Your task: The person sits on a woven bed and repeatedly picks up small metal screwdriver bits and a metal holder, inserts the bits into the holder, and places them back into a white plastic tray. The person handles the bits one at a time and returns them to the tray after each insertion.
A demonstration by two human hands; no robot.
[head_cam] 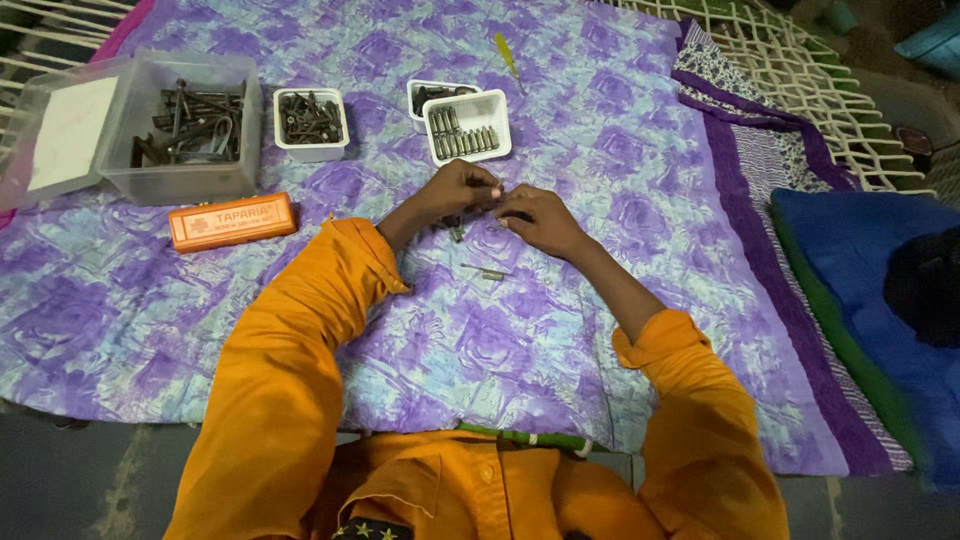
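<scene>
My left hand (pixel 455 190) and my right hand (pixel 535 218) meet over a purple patterned cloth (pixel 600 150), fingertips pinched together on a small metal part that is too small to make out. A dark bolt (pixel 456 230) lies just under my left hand. A small metal screw (pixel 487 271) rests on the cloth between my forearms. Both arms wear orange sleeves.
A white tray of lined-up bolts (pixel 467 127) sits just beyond my hands, another white tray (pixel 430 92) behind it. A white cup of dark screws (pixel 311 122), a clear plastic box of bolts (pixel 186 128), an orange case (pixel 231 221) and a yellow screwdriver (pixel 508 56) lie around. Blue fabric (pixel 860 290) is at the right.
</scene>
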